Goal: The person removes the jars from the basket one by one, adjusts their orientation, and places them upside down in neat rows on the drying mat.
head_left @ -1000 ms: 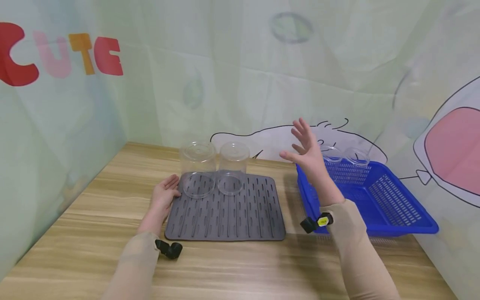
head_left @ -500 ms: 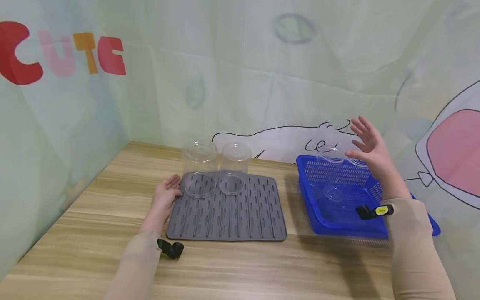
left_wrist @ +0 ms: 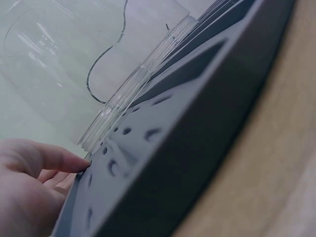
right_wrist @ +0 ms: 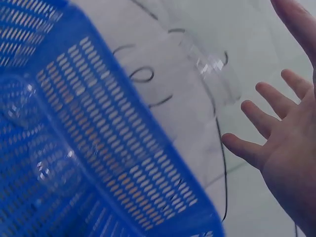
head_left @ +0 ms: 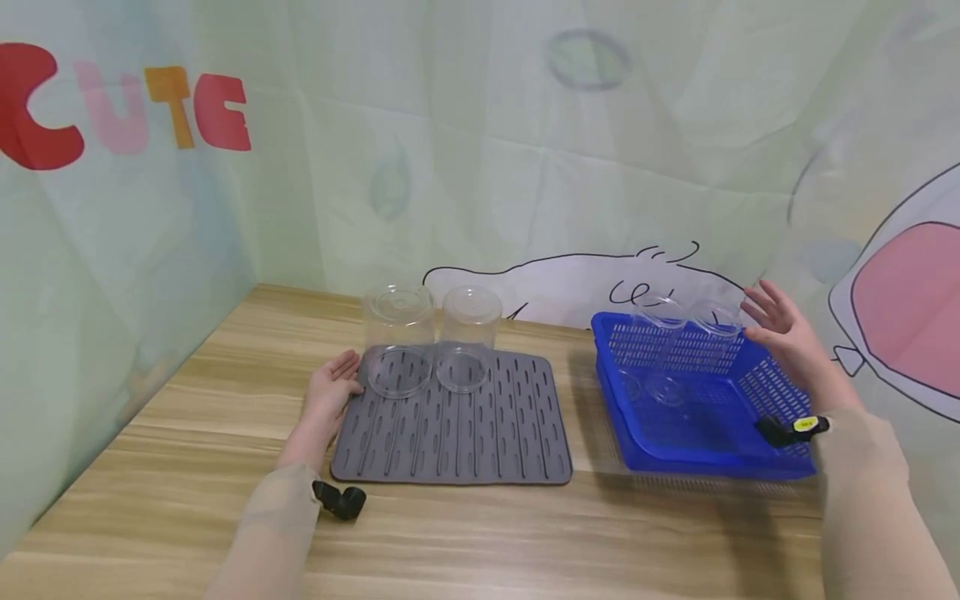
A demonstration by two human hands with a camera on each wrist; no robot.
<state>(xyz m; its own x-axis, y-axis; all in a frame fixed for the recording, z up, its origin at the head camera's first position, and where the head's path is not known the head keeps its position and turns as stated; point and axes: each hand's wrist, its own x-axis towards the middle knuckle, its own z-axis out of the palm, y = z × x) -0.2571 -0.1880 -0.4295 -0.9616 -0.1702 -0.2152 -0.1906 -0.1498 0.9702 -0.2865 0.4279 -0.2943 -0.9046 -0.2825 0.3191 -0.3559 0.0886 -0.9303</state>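
The right grip (head_left: 783, 333) is hovering by the back right of the blue basket (head_left: 708, 465), thumb and fingers spreading wide and holding nothing. The right cup (head_left: 716, 321) is standing in that basket, just left of the grip; its clear rim is rising above the back wall, roughly level with the fingertips. Its long axis is running roughly up and down, though any lean is hard to tell. The right wrist view is showing a narrow gap between fingers and cup. The left cup (head_left: 658, 315) is standing next to it, farther from this grip. The left grip (head_left: 330, 392) is resting well apart, thumb touching the mat (head_left: 450, 454), fingers lying nearly straight.
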